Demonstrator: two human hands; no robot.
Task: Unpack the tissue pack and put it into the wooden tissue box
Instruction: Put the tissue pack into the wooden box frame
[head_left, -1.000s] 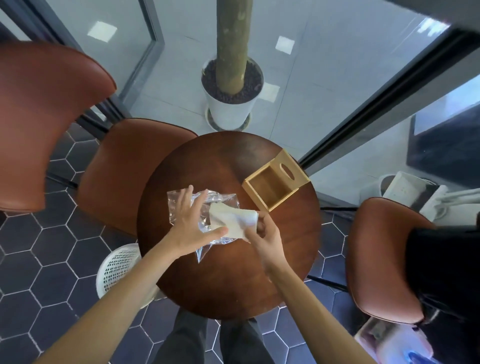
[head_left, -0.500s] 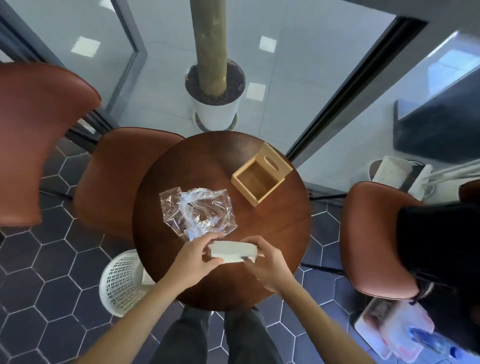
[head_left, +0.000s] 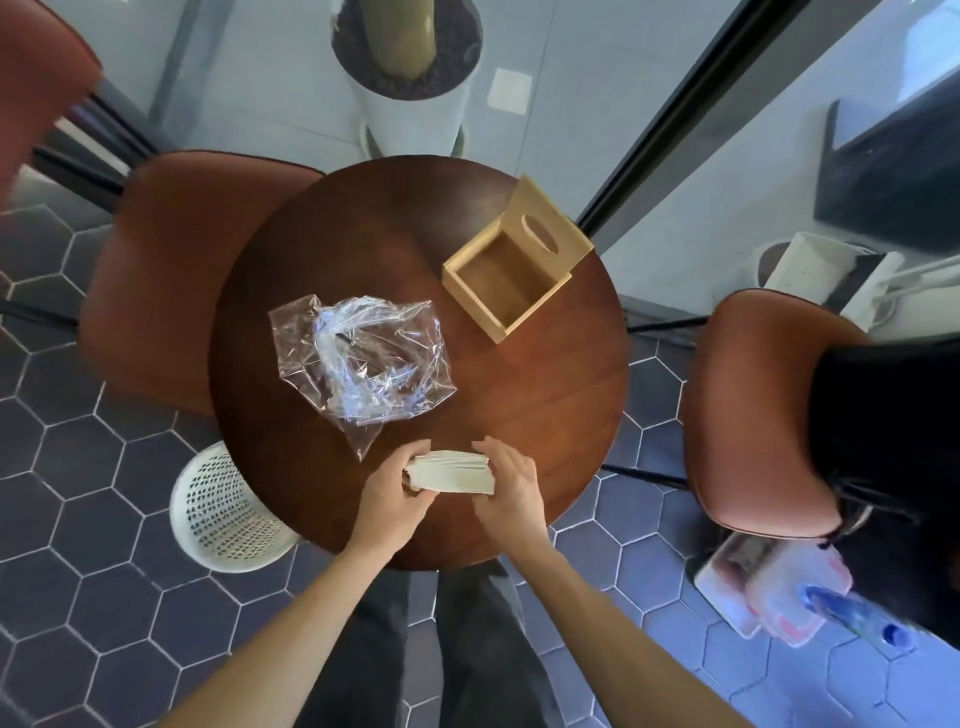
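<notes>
— White tissues, is that what you've got there?

— Yes. The tissue stack (head_left: 451, 472) sits between my two hands at the near edge of the round wooden surface (head_left: 545, 395). My left hand (head_left: 396, 491) has its grip closed around the left end, thumb on top and fingers curled under. My right hand (head_left: 506, 486) pinches the right end in much the same way. The stack lies flat and level, long side running left to right; whether it rests on the wood or is held just above it, I cannot tell.

— And the wrapping?

— The clear plastic wrapper (head_left: 363, 358) lies crumpled and empty on the surface, just beyond my left hand, one loose corner pointing down toward my knuckles. It touches neither hand.

— Where's the box?

— The wooden tissue box (head_left: 506, 283) stands toward the far right of the surface, well apart from the tissues. It is open, its hollow showing, and its lid (head_left: 548, 231) with the oval slot leans up behind it at the back edge.

— Anything around you?

— Brown padded chairs: one (head_left: 171, 270) past the left side of the surface, another (head_left: 748, 405) to the right. A white perforated waste basket (head_left: 223, 514) sits on the dark hexagon floor tiles, partly under the surface's left rim. A white planter (head_left: 410, 104) with a trunk stands beyond the far edge.
</notes>
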